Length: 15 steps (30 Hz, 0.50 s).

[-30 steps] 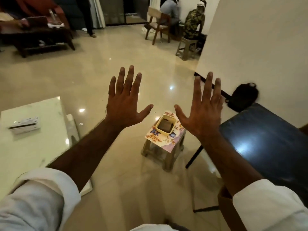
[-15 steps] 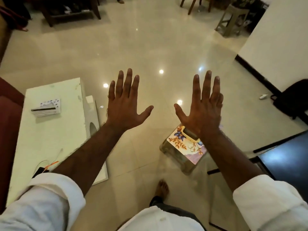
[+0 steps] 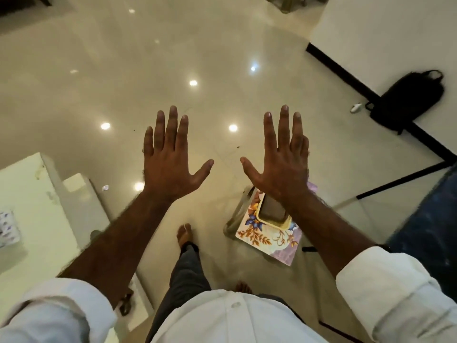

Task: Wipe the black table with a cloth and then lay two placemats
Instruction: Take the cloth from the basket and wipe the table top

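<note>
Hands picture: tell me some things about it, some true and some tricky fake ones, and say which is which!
1. The left hand and the right hand are both spread open, holding nothing. True.
2. The left hand grips a cloth. False: it is empty.
3. A yellow tub sits on the flowery stool. True.
4. The black bag hangs on a chair. False: it sits on the floor by the wall.
</note>
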Each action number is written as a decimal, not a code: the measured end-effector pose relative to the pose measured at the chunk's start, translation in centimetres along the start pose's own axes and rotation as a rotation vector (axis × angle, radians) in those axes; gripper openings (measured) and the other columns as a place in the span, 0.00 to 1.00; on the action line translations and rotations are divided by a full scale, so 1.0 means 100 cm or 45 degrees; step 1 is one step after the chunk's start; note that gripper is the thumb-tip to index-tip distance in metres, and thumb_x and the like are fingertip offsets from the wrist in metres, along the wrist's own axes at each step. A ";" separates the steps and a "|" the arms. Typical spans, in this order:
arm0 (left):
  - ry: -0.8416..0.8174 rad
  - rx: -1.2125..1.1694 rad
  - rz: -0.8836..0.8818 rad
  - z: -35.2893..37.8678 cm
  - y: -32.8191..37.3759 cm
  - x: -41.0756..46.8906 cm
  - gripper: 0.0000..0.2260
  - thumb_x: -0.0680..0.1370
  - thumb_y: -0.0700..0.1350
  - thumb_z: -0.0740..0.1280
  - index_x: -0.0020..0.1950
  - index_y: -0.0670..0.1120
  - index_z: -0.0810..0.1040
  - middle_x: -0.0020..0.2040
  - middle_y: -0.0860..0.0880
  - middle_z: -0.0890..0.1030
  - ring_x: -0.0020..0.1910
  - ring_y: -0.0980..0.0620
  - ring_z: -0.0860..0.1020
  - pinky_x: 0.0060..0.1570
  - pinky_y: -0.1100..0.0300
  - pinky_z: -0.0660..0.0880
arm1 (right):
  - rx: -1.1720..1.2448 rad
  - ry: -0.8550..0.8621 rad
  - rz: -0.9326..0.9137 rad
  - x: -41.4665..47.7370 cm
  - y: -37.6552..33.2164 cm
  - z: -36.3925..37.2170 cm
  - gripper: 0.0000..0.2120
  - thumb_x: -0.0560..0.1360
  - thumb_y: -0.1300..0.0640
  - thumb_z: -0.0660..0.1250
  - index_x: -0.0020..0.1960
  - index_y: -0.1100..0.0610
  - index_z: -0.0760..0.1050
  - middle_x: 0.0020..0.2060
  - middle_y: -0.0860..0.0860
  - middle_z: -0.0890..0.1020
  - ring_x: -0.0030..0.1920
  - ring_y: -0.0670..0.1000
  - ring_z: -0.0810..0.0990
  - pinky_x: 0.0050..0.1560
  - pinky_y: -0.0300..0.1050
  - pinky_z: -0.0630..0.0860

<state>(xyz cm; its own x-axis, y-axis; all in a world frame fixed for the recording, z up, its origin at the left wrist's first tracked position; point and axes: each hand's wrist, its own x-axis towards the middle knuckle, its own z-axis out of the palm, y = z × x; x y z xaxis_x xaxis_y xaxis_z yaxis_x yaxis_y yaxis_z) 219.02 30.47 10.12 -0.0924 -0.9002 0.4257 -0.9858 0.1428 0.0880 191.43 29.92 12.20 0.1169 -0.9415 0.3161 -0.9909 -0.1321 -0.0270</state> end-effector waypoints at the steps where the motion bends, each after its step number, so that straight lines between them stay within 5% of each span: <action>1: -0.010 -0.020 0.033 0.010 -0.007 0.020 0.51 0.81 0.75 0.62 0.91 0.43 0.53 0.91 0.40 0.51 0.90 0.37 0.49 0.85 0.34 0.53 | -0.017 0.002 0.039 0.013 0.000 0.006 0.52 0.80 0.23 0.57 0.91 0.55 0.47 0.89 0.61 0.46 0.89 0.66 0.44 0.83 0.65 0.56; 15: -0.183 -0.138 0.555 0.100 -0.055 0.283 0.51 0.81 0.75 0.61 0.91 0.44 0.49 0.92 0.42 0.47 0.91 0.39 0.46 0.85 0.33 0.54 | -0.119 -0.008 0.583 0.182 -0.002 0.060 0.52 0.79 0.22 0.55 0.91 0.52 0.47 0.89 0.61 0.44 0.88 0.69 0.42 0.82 0.68 0.57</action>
<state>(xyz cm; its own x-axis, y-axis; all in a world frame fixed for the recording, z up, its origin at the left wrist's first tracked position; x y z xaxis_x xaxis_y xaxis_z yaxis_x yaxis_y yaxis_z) 220.47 0.05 12.65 -0.5205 -0.7936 0.3152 -0.8312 0.5554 0.0259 194.17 10.91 12.27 -0.3341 -0.8981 0.2861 -0.9422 0.3261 -0.0769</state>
